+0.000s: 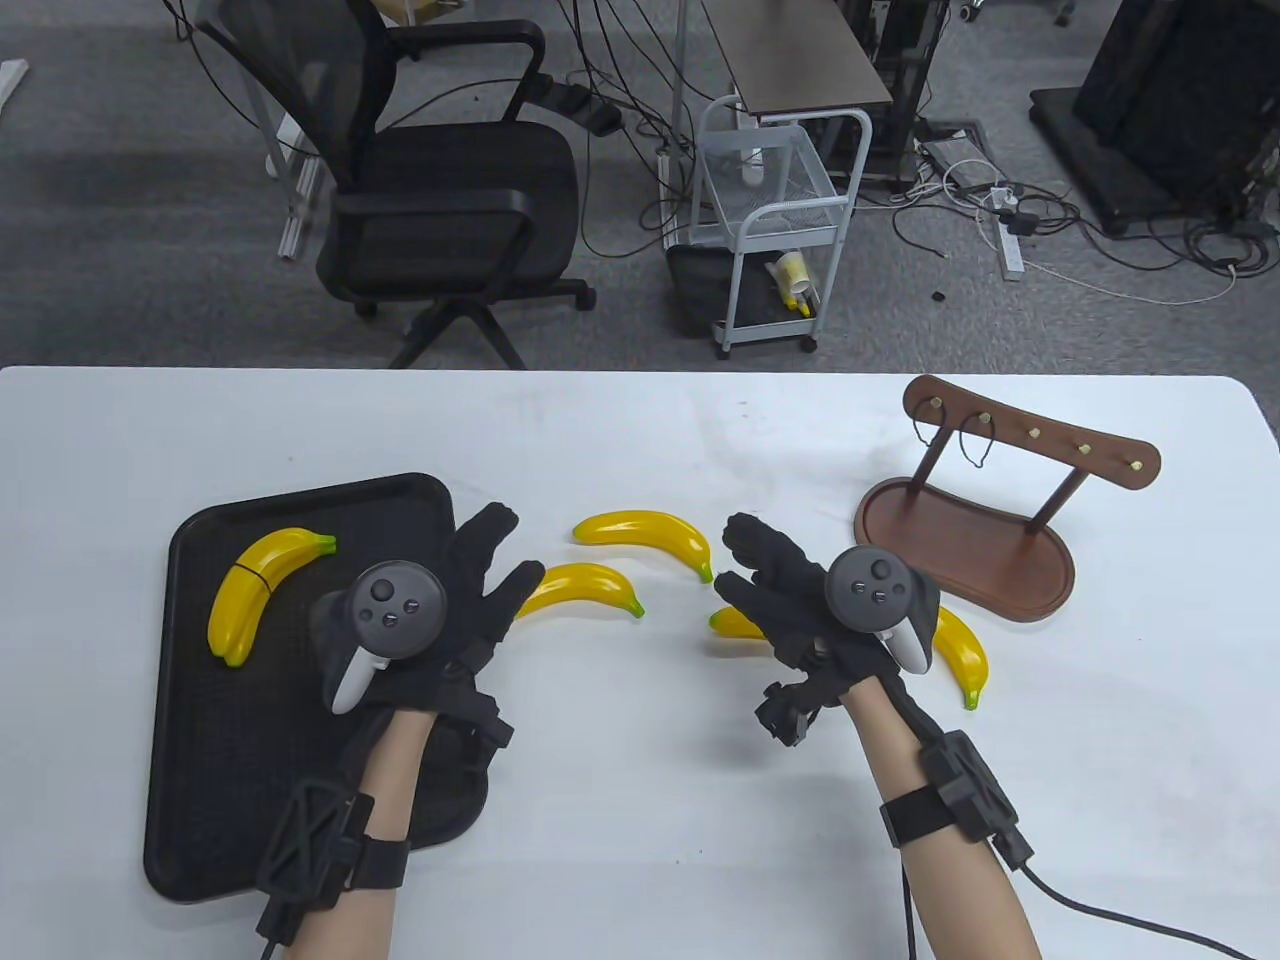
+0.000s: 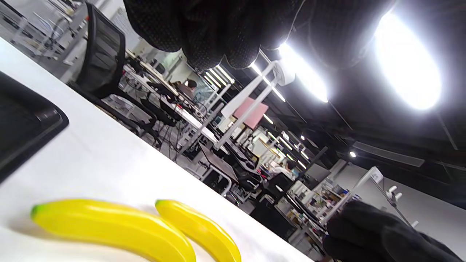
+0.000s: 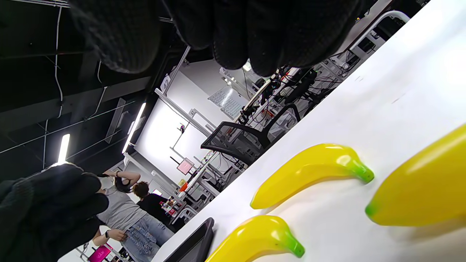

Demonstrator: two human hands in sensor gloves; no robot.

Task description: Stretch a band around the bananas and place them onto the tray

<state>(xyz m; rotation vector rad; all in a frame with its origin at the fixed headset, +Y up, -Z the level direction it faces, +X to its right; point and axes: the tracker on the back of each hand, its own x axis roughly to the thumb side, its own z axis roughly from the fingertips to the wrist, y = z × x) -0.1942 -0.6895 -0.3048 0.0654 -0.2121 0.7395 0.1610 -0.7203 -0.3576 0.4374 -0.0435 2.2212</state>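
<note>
Farthest to the left of the left hand (image 1: 440, 610), a black tray (image 1: 200, 780) lies on the white table (image 1: 640, 780), and on it sits a pair of bananas (image 1: 255, 590) with a thin dark band (image 1: 248, 574) around them. The left hand hovers over the tray's right edge, fingers straight and spread, holding nothing. Just beyond its fingertips to the right lies the near loose banana (image 1: 585, 588), and a little farther out from the hand the far loose banana (image 1: 650, 535); the two lie side by side, apart. The right hand (image 1: 800, 605) is lifted to their right, fingers loosely extended and gripping nothing. Beneath its palm a third banana (image 1: 735, 624) shows only its green-tipped end, and just to the right of its wrist a fourth banana (image 1: 962, 655) lies on the table. Beyond the right hand, farther right, stands a wooden hook stand (image 1: 990, 520) with two dark bands (image 1: 975, 447) hanging from its pegs.
</note>
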